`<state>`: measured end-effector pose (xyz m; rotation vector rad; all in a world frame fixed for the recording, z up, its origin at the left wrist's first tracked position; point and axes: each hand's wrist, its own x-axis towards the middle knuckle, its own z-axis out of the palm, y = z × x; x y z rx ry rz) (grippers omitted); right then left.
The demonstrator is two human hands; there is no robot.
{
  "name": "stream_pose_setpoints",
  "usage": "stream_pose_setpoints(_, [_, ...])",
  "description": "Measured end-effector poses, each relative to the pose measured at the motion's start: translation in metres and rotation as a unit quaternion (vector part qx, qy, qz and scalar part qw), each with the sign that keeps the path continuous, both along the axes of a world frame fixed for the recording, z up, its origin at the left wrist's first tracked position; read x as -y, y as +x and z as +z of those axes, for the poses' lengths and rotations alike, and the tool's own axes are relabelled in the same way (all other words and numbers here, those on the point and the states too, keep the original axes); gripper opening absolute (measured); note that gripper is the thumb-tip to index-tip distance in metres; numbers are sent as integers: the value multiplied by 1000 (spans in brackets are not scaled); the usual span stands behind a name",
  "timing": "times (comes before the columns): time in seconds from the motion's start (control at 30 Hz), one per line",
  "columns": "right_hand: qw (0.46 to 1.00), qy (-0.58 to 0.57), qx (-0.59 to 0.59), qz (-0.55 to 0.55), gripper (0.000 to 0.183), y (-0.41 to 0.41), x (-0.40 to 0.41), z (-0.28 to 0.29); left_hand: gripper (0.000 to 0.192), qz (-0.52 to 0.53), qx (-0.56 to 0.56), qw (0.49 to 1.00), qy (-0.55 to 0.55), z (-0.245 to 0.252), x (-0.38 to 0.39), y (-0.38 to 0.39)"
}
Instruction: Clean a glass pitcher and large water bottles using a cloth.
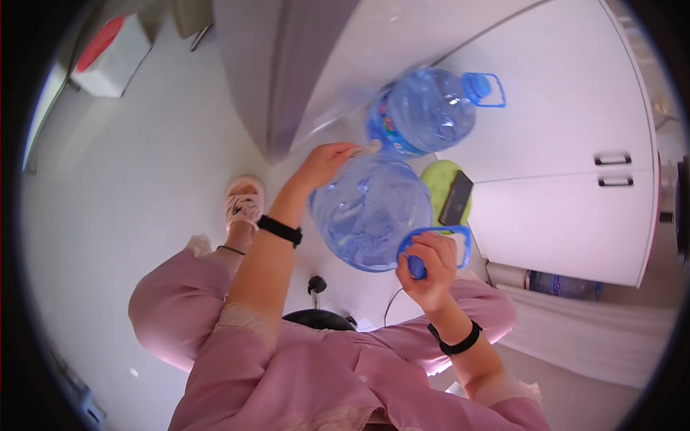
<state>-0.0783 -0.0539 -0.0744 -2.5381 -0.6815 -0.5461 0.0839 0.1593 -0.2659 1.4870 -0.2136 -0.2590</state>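
A large clear blue plastic water bottle (372,215) leans in front of me, its neck tilted towards my right. My right hand (434,266) is closed around the neck area by the blue cap (416,266). The bottle's blue carry handle (464,248) sticks out past my fingers. Along the bottle's far left side, my left hand (326,164) pinches a small pale item (368,148), possibly a wipe; its exact kind is unclear. A second large water bottle (431,110), with a blue cap, a handle and a colourful label, stands just beyond.
A dark phone (456,197) lies on a green stool or mat (437,178) right of the bottle. White cabinet doors (544,118) with black handles border the right. A white bin (116,59) with a red top sits far left. A black chair seat (318,319) shows beneath me.
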Motion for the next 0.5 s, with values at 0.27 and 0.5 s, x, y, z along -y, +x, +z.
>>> stream_pose_setpoints(0.27, [999,23,-26,23,23,49,-23,14,36,168,-151,974,34,-51,-16,-9])
stream_pose_setpoints(0.5, [999,28,-31,3,16,117,-30,15,39,309,-223,914,-139,-80,10,-34])
